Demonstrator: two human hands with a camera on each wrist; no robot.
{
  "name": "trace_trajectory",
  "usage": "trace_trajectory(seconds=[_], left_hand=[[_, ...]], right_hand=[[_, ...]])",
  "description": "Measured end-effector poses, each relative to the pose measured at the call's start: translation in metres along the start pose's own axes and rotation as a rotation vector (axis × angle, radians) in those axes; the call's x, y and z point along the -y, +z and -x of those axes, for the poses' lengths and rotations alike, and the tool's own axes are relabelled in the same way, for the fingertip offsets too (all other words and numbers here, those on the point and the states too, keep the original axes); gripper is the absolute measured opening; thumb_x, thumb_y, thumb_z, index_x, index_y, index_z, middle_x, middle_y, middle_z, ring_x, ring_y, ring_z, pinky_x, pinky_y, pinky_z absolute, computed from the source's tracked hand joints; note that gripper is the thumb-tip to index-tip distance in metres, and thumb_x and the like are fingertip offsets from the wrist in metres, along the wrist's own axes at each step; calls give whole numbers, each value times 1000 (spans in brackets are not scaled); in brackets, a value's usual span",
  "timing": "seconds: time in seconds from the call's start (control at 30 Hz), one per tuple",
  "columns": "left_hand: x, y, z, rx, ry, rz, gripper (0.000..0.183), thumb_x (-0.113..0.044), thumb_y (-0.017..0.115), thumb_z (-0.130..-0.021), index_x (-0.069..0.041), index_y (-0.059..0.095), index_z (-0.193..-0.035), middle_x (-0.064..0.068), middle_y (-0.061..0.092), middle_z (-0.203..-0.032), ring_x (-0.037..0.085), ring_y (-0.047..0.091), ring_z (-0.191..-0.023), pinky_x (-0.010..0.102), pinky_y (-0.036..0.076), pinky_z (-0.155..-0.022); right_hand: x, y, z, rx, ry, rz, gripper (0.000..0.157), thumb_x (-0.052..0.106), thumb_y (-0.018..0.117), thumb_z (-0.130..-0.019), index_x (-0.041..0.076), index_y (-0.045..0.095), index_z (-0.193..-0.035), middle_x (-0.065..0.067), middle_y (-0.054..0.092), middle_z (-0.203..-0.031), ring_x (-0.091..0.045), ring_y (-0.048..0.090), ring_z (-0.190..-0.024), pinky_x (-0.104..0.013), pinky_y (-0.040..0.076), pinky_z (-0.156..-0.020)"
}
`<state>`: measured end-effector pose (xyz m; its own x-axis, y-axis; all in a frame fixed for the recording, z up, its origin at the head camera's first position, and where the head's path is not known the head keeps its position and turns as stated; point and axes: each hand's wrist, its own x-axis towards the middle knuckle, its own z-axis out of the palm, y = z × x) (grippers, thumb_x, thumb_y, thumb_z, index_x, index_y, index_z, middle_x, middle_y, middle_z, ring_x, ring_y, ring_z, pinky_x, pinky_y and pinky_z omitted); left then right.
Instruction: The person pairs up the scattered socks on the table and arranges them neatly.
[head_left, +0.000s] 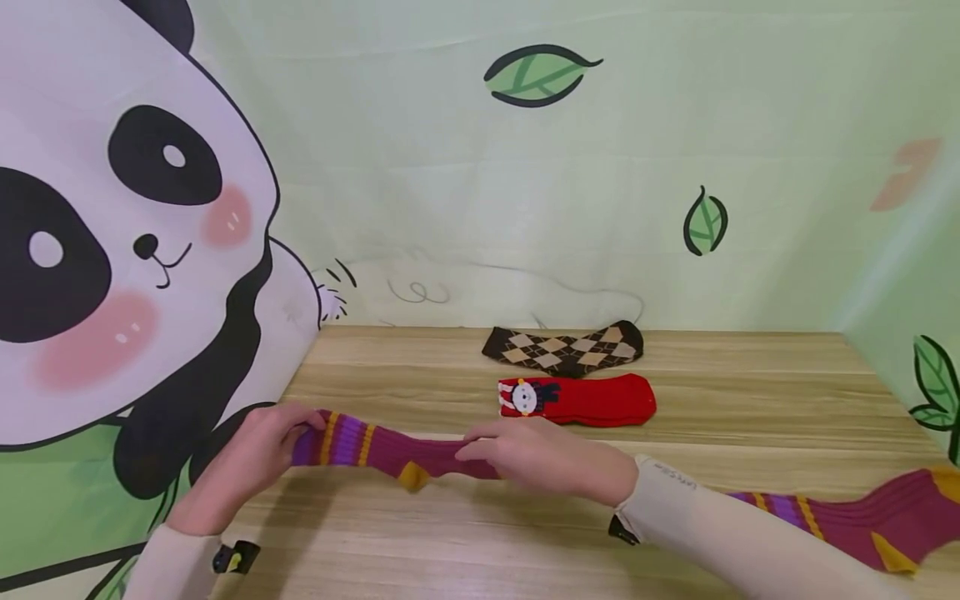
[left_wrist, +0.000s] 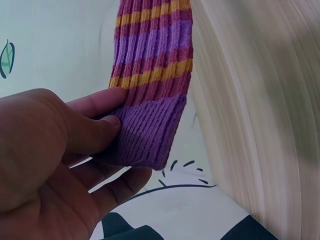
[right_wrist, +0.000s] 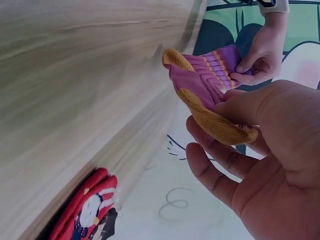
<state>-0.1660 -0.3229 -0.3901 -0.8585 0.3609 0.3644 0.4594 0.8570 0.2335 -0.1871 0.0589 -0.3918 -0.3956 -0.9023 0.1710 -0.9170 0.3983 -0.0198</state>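
Observation:
A maroon knit sock with purple and yellow stripes and a yellow heel is stretched sideways above the table. My left hand pinches its purple cuff between thumb and fingers. At the other end my right hand grips the sock near its yellow toe, which shows in the right wrist view. A second sock of the same pattern lies at the right, its cuff end partly hidden by my right sleeve.
A red sock with a white animal face lies on the wooden table beyond my right hand. Behind it, by the back wall, is a dark argyle sock. Panda-printed fabric stands along the left.

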Motion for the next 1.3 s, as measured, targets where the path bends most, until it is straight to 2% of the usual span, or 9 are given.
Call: trace_trajectory(seconds=[0.27, 0.4, 0.6, 0.77, 0.9, 1.0, 1.13, 1.3], left_hand=[[-5, 6, -7, -85, 106, -11, 27, 17, 73, -82, -8, 75, -91, 9, 76, -96, 23, 71, -83, 44, 59, -72], [-9, 5, -9, -75, 97, 1, 26, 16, 72, -83, -7, 75, -94, 10, 76, -99, 24, 71, -86, 45, 60, -74], [-15, 5, -14, -72, 109, 9, 27, 17, 73, -82, -5, 75, -98, 13, 75, -102, 28, 72, -92, 46, 60, -76], [-20, 5, -17, -67, 108, 24, 28, 16, 73, -83, -5, 75, -101, 11, 75, -104, 26, 72, -93, 46, 60, -78], [-24, 7, -22, -107, 148, 27, 30, 17, 73, -82, -5, 75, -102, 10, 75, -102, 24, 71, -92, 45, 60, -78], [-26, 9, -26, -139, 172, 31, 30, 18, 73, -81, -5, 75, -102, 10, 75, -101, 24, 71, -90, 44, 60, -76], [-29, 12, -30, -159, 165, 35, 31, 17, 75, -81, -3, 75, -104, 12, 74, -103, 26, 71, -90, 45, 61, -75], [-34, 15, -32, -195, 171, 26, 32, 15, 79, -79, -3, 75, -104, 12, 74, -104, 27, 72, -91, 45, 61, -76]], right_hand=[[-11, -5, 10, -46, -2, -3, 35, 13, 73, -96, 19, 71, -130, 2, 67, -129, -15, 66, -113, -27, 58, -83], [-16, -9, 15, -86, 5, -33, 33, 14, 73, -97, 19, 71, -129, 1, 67, -129, -15, 66, -114, -29, 59, -85], [-23, -16, 25, -102, 42, -53, 41, 13, 75, -95, 18, 68, -135, -3, 67, -133, -20, 63, -122, -34, 58, -91], [-28, -21, 34, -140, 48, -57, 45, 10, 75, -94, 17, 66, -137, -3, 66, -136, -22, 60, -128, -35, 57, -93], [-33, -24, 41, -166, 44, -38, 49, 7, 76, -92, 17, 65, -139, -4, 62, -142, -25, 58, -130, -37, 56, -95], [-37, -26, 45, -179, 48, -35, 51, 7, 76, -92, 17, 63, -141, -4, 58, -147, -27, 58, -130, -37, 57, -93], [-43, -25, 49, -204, 34, -25, 52, 5, 75, -92, 15, 62, -141, -4, 55, -150, -26, 59, -128, -38, 58, -92], [-47, -26, 55, -239, 25, -29, 51, 6, 77, -91, 13, 63, -140, -5, 58, -146, -24, 64, -113, -37, 59, -87]])
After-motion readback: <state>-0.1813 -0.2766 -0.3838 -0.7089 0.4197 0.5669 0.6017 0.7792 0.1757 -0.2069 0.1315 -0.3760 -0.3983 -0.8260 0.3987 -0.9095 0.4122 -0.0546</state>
